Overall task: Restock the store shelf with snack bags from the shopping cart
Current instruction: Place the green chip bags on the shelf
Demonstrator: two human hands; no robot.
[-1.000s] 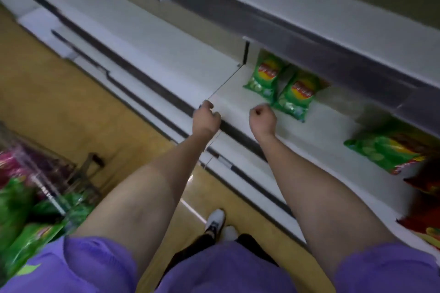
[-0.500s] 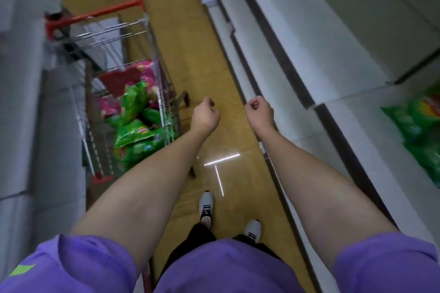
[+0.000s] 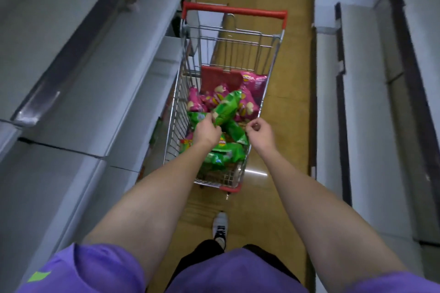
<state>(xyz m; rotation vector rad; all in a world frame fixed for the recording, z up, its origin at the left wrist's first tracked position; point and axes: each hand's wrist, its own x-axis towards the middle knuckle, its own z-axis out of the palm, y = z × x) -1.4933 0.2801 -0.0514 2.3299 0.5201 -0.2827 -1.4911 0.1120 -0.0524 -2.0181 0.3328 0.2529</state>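
Observation:
A wire shopping cart [image 3: 273, 59] with a red handle stands in the aisle straight ahead of me. It holds several green snack bags [image 3: 223, 157] near me and pink snack bags [image 3: 250, 100] farther in. My left hand [image 3: 206, 132] is inside the cart and grips one green snack bag [image 3: 226, 107] by its near end, lifted above the pile. My right hand [image 3: 259, 133] hovers over the cart's right rim with curled fingers and holds nothing.
White store shelves [image 3: 357, 107] run along the right of the aisle, and more white shelving [image 3: 90, 74] runs along the left, close beside the cart. The yellow floor [image 3: 292, 112] lies between them. My shoe [image 3: 220, 227] is just behind the cart.
I have turned from the shelf to face the cart. Both hands moved over it, and my left hand, empty before, has taken hold of a green bag.

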